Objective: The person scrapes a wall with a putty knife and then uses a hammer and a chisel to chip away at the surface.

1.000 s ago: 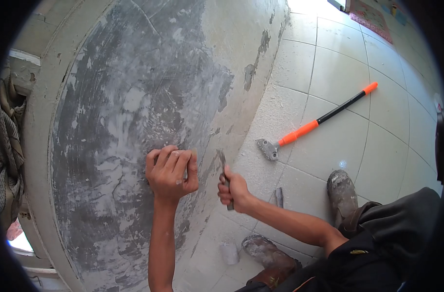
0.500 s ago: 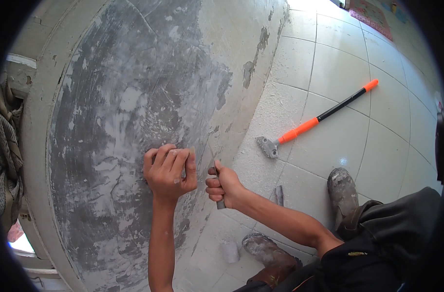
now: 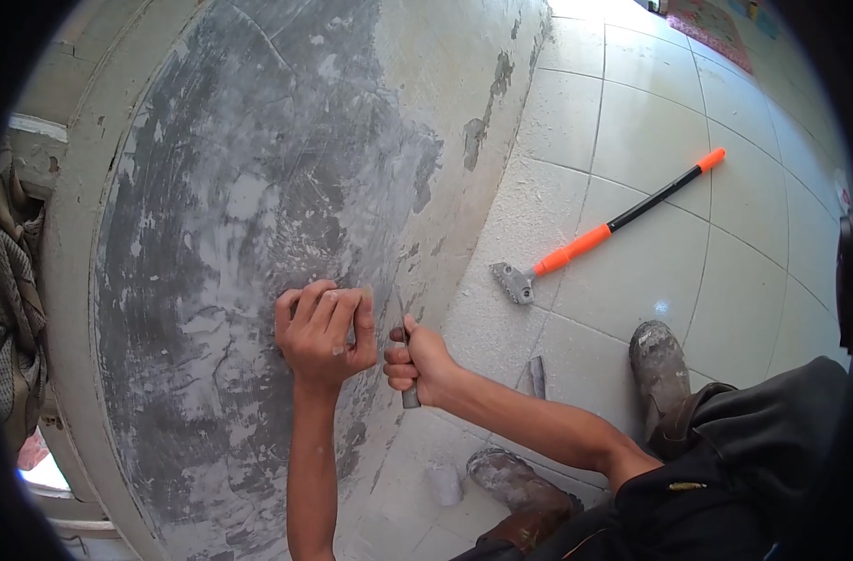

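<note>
My right hand is wrapped round the handle of a thin-bladed scraper, its narrow blade pointing up along the wall. Just left of it, my left hand rests against the wall with its fingers curled over and the thumb close to the index fingertip. Whatever those fingers may hold is hidden. Grey patches and whitish remains of coating cover the wall, with pale flaking paint toward the floor side.
On the tiled floor lies a long-handled orange and black scraper. White flakes and dust line the wall's foot. Near my boots are a small grey strip and a pale cylindrical piece. Patterned cloth hangs at left.
My right hand has shifted a little left with the scraper, closer to my left hand. The left hand has stayed nearly in place against the wall.
</note>
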A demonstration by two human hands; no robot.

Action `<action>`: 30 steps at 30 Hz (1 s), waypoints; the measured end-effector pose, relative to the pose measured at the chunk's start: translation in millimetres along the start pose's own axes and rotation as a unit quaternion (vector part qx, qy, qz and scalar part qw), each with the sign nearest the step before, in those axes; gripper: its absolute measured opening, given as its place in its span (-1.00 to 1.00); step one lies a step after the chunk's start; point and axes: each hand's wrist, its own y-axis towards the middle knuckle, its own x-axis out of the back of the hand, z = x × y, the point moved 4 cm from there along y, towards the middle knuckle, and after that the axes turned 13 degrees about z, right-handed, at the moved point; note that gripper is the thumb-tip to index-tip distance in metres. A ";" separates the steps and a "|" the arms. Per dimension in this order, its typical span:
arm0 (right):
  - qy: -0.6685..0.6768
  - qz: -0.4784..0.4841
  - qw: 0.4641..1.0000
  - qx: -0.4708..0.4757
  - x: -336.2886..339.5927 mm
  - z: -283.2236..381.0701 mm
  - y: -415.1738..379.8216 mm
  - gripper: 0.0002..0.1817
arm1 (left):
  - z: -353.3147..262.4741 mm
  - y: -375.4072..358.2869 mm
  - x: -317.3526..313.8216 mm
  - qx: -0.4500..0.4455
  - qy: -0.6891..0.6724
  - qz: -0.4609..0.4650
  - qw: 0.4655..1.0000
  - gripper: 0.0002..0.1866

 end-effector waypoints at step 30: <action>0.044 -0.018 0.998 0.038 -33.6 8.9 -5.1 -0.64 | 3.2 -3.0 -1.8 0.002 0.002 -0.014 1.000 -0.96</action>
